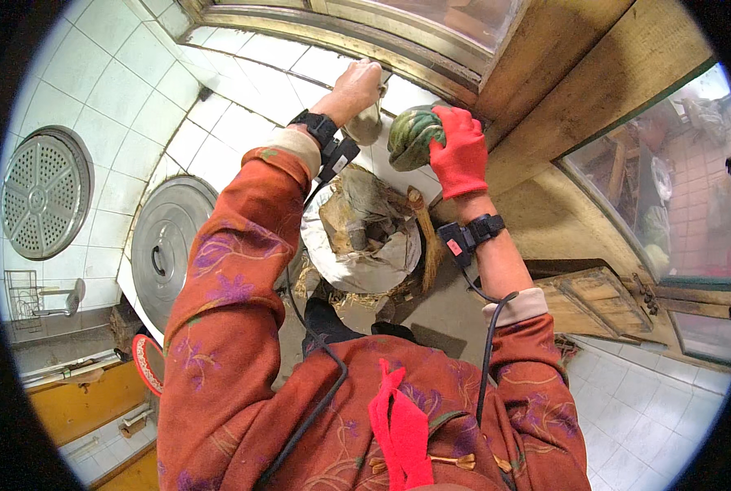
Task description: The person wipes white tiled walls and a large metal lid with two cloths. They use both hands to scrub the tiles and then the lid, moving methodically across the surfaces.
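Observation:
My left hand (358, 88), bare, is raised over the white tiled ledge, its fingers closed around the upper part of a greyish object (365, 124) that I cannot identify. The hand hides much of it. In a red glove, my right hand (460, 150) grips the right side of a ribbed green squash or pumpkin (415, 140) near the wooden frame. Below and between the hands stands a white sack (365, 270), its top open around crumpled grey and brown material (347, 215). A straw hand broom (426, 239) leans at the sack's right side.
A metal pot lid (168, 251) lies on the tiled stove at left, with a perforated metal disc (41, 193) against the wall beyond. A window frame (341, 30) borders the ledge. At right are a wooden door (561, 227) and a wooden panel (598, 304).

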`<state>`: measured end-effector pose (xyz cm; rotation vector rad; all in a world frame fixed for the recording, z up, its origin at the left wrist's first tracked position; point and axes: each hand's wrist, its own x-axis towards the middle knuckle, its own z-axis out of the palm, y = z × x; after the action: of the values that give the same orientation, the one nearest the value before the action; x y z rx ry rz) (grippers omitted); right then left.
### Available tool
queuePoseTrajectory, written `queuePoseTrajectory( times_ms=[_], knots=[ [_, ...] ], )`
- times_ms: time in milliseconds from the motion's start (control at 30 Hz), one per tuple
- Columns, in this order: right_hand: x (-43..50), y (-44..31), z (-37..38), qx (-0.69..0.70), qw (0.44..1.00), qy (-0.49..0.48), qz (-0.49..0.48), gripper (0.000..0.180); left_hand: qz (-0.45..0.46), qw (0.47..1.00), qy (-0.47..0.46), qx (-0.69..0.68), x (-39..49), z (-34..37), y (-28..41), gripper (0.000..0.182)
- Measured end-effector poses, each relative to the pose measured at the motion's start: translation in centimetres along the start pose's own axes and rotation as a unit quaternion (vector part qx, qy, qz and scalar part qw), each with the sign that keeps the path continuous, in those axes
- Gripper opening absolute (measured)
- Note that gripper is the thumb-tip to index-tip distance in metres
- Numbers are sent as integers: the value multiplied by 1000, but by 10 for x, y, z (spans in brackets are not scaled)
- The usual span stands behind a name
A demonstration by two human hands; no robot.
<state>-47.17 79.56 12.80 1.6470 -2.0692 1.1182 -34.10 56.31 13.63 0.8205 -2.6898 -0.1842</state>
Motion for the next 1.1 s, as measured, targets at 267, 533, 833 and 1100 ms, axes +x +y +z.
queuePoseTrajectory(
  times_ms=[267, 533, 833, 1100],
  knots=[
    [0, -2, -3, 5, 1000, -3, 3, 50, 81, 994, 76, 21, -3, -1, -3, 19],
    [2, -4, -2, -12, 1000, 1, 9, 48, 86, 996, 19, 1, -11, -7, 0, 25],
    [1, -6, -3, -13, 1000, 1, 7, 47, 66, 998, -21, 1, -7, -8, 4, 23],
    [0, -4, -2, -7, 1000, -13, 16, 50, 54, 998, -42, -2, -7, -5, 1, 26]
  ],
)
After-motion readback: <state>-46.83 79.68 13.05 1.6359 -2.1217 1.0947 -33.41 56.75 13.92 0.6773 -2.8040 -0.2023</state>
